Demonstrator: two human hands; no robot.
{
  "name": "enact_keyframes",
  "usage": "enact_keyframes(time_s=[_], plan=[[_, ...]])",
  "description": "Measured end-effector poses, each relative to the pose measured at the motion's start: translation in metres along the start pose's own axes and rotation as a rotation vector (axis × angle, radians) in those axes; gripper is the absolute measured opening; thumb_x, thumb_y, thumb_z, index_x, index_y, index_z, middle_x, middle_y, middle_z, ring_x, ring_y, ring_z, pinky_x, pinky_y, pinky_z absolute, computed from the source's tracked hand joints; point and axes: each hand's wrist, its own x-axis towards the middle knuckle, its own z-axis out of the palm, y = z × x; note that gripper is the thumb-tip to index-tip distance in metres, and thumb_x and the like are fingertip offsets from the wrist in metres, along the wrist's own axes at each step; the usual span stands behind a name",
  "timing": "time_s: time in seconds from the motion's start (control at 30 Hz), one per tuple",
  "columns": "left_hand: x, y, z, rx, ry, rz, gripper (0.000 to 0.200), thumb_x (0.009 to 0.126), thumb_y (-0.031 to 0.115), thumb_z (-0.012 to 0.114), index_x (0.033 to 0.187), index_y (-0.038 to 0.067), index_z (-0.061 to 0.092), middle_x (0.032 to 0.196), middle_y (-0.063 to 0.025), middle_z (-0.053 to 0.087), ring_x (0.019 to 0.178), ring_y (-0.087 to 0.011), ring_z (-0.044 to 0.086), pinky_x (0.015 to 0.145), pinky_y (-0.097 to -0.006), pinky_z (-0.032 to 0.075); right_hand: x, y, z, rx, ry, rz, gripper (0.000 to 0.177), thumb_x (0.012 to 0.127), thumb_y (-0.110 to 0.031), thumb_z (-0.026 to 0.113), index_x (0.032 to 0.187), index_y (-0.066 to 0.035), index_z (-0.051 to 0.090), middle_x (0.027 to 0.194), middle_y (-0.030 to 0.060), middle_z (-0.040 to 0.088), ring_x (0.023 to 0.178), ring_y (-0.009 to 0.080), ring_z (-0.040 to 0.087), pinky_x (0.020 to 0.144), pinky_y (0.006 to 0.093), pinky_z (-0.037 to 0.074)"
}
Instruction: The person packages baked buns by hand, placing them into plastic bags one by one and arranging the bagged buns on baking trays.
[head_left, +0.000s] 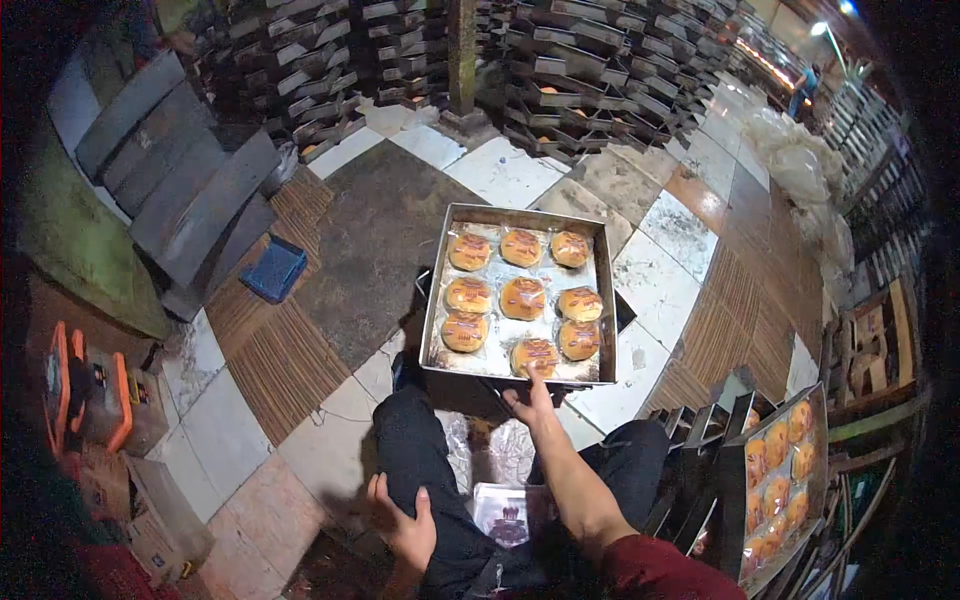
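A square metal tray (612, 260) holds several wrapped round buns in rows, in front of my knees. My right hand (535, 395) reaches over its near edge, fingers at the wrapped bun (534, 357) at the bottom; whether it grips the bun or only touches it is unclear. My left hand (405, 525) is over my left thigh, fingers apart, holding nothing. Between my legs lies a stack of printed plastic wrappers (508, 515).
Another tray of wrapped buns (735, 500) stands tilted at the right. Stacked trays (570, 80) line the back. A blue basket (273, 268) sits on the floor at left, near orange-edged crates (120, 400). A person (804, 90) is far off at the upper right.
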Motion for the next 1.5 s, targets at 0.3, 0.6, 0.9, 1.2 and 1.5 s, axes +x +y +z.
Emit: enact_keyframes(time_s=[0.3,0.6,0.9,1.2,1.5], plan=[[0.003,-0.005,0.005,-0.005,0.063,0.024,0.059,0.074,0.019,0.066,0.123,0.000,0.038,0.123,-0.0199,0.040,0.113,-0.0371,0.039,0.096,-0.0459,0.030,-0.047,-0.039,0.037,0.213,0.099,-0.200,0.030,0.070,-0.017,0.059,0.098,-0.009,0.052,0.084,0.0080,0.056,0.059,0.0196,0.051,0.042,0.0263,0.035],[-0.003,0.002,0.004,-0.058,0.006,0.059,0.057,0.080,0.024,0.061,0.125,-0.001,0.037,0.125,-0.0196,0.040,0.118,-0.0370,0.036,0.098,-0.0451,0.029,-0.271,-0.133,-0.005,0.316,-0.247,-0.691,0.038,0.075,-0.015,0.054,0.110,-0.002,0.053,0.104,0.0114,0.060,0.096,0.0250,0.058,0.088,0.0392,0.046],[-0.008,-0.019,0.010,-0.108,-0.024,0.123,0.051,0.082,0.017,0.060,0.125,0.000,0.039,0.125,-0.0182,0.041,0.119,-0.0322,0.037,0.100,-0.0421,0.028,-0.509,-0.177,-0.195,0.214,0.108,-1.083,0.042,0.076,-0.023,0.054,0.112,-0.001,0.052,0.108,0.0116,0.059,0.098,0.0258,0.057,0.090,0.0417,0.044],[0.084,0.101,-0.180,-0.703,0.350,1.116,0.055,0.082,0.049,0.054,0.106,0.000,0.056,0.106,-0.0142,0.057,0.099,-0.0187,0.053,0.084,-0.0320,0.040,-0.548,-0.152,-0.313,0.279,0.201,-0.966,0.045,0.073,-0.026,0.055,0.111,-0.002,0.052,0.111,0.0112,0.057,0.099,0.0267,0.056,0.087,0.0406,0.044],[0.061,0.153,-0.181,-0.674,0.270,1.148,0.049,0.082,0.044,0.054,0.104,0.000,0.056,0.104,-0.0137,0.057,0.096,-0.0186,0.053,0.082,-0.0314,0.040,-0.543,-0.150,-0.368,0.306,0.231,-0.944,0.051,0.075,-0.030,0.053,0.119,-0.005,0.049,0.119,0.0109,0.054,0.106,0.0274,0.053,0.092,0.0444,0.042]])
